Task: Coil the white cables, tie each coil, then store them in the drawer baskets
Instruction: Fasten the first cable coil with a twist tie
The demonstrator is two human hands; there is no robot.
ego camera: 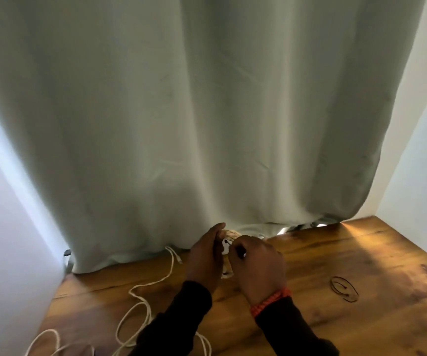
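Note:
My left hand point(206, 255) holds a small coil of white cable point(229, 236) upright above the wooden table point(361, 265); most of the coil is hidden between my hands. Close against it, my right hand point(257, 264) pinches a thin black tie point(228, 243) at the coil. A loose white cable point(145, 286) snakes across the table to the left, its plug end lying near the curtain. Another white cable loop point(45, 337) lies at the front left edge.
Two thin black ties point(344, 289) lie on the table to the right of my hands. A grey-green curtain point(207, 111) hangs behind the table and drapes onto its back edge. White walls stand on both sides.

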